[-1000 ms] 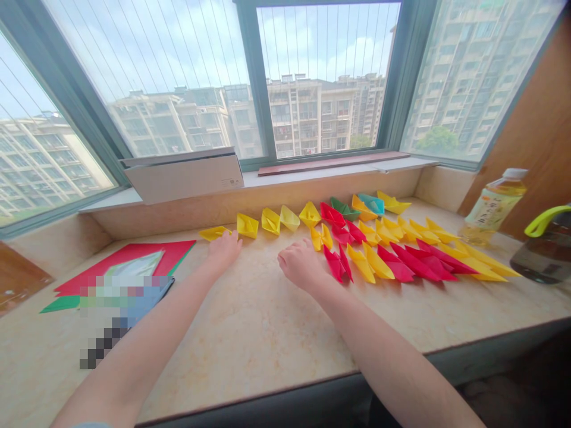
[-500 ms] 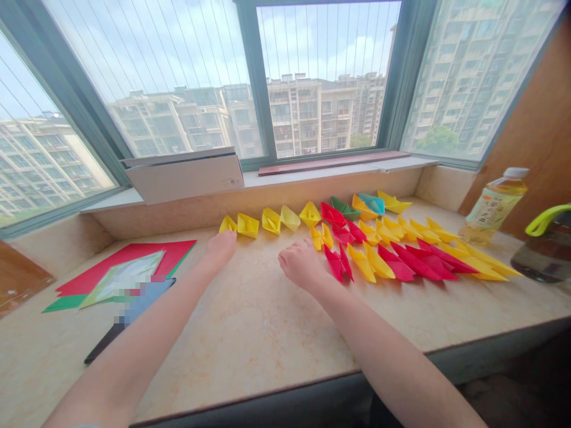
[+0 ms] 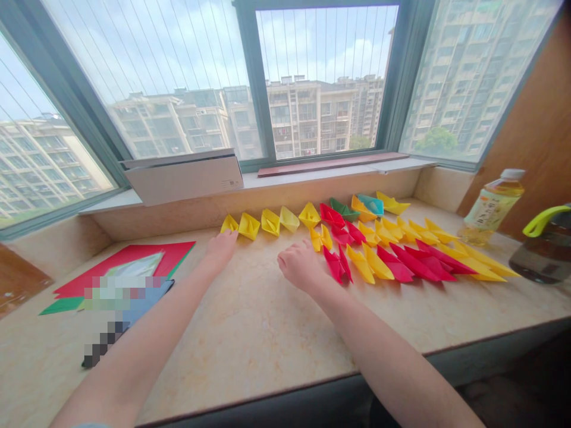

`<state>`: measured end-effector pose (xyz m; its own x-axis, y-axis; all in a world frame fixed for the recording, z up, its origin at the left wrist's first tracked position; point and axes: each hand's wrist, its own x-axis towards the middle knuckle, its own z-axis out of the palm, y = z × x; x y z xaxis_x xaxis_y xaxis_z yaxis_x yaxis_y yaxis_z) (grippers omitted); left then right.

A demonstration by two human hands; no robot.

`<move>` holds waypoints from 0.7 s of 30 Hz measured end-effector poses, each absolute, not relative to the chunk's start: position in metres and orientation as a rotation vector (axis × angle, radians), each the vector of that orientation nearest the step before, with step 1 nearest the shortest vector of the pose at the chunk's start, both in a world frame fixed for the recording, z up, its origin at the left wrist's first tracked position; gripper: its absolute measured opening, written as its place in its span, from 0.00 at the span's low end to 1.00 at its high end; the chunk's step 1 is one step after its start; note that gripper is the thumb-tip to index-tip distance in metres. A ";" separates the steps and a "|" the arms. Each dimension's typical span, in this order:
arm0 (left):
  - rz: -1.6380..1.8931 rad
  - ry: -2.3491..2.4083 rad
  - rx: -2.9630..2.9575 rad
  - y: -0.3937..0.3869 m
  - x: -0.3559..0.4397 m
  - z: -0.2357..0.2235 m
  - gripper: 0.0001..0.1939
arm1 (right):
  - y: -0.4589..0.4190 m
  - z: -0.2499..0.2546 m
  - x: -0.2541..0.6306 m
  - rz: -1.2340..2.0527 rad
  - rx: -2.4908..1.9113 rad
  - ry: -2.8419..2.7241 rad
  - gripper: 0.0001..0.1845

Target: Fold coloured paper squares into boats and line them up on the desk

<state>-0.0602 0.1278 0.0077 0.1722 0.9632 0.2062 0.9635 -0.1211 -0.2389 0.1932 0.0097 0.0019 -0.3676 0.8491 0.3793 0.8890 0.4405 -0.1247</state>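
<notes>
Paper origami boats stand in rows on a cream marble sill (image 3: pixel 250 351). My left hand (image 3: pixel 220 249) rests on the marble just below a small yellow boat (image 3: pixel 229 224) and a second yellow boat (image 3: pixel 248 226), holding nothing. My right hand (image 3: pixel 300 266) lies with slightly curled fingers beside a red boat (image 3: pixel 334 264) and a yellow boat (image 3: pixel 320 238), also empty. Further right, long yellow and red folded boats (image 3: pixel 419 261) lie tilted in overlapping rows.
Red and green paper sheets (image 3: pixel 134 255) lie at the left, partly under a blurred patch. A white cardboard box (image 3: pixel 185 179) sits on the window ledge. At the right stand a tea bottle (image 3: pixel 493 205) and a bottle with a green handle (image 3: pixel 537 255).
The leftmost yellow boat has gone from lying flat further left to standing upright next to the row. My hands have barely moved.
</notes>
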 end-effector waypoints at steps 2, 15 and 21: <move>-0.013 -1.831 -2.129 0.128 -0.061 0.007 0.23 | 0.010 0.003 0.193 -0.144 -1.474 -2.310 0.17; -0.086 -1.735 -2.038 0.100 -0.060 0.018 0.21 | 0.011 0.001 0.193 -0.112 -1.452 -2.300 0.17; -0.121 -1.563 -2.165 0.053 -0.072 0.026 0.17 | 0.012 -0.001 0.194 -0.097 -1.437 -2.264 0.17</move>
